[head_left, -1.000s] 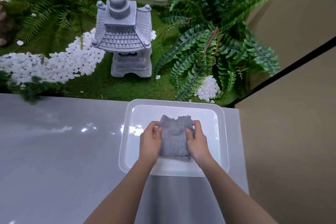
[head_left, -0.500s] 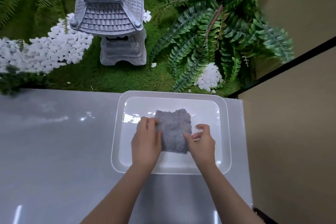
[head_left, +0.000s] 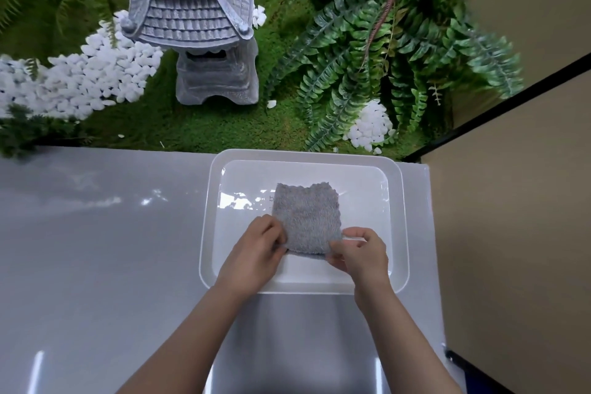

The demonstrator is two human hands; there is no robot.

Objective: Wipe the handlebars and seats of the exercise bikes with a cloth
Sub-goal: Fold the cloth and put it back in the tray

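Head view. A grey cloth (head_left: 308, 217), folded to a rough square, lies flat inside a shallow white tray (head_left: 403, 224) at the far right of a glossy grey tabletop (head_left: 105, 253). The left hand (head_left: 256, 253) has its fingers curled onto the cloth's near left corner, pinching the edge. The right hand (head_left: 359, 254) pinches the near right corner between thumb and bent fingers; a lower layer of cloth shows just under that edge. Both forearms reach in from the bottom of the frame. Beyond the tabletop: a grey stone lantern (head_left: 204, 25) on moss, white pebbles (head_left: 83, 80) to its left, ferns (head_left: 383, 51) to its right. A beige wall (head_left: 511, 233) borders the right side.
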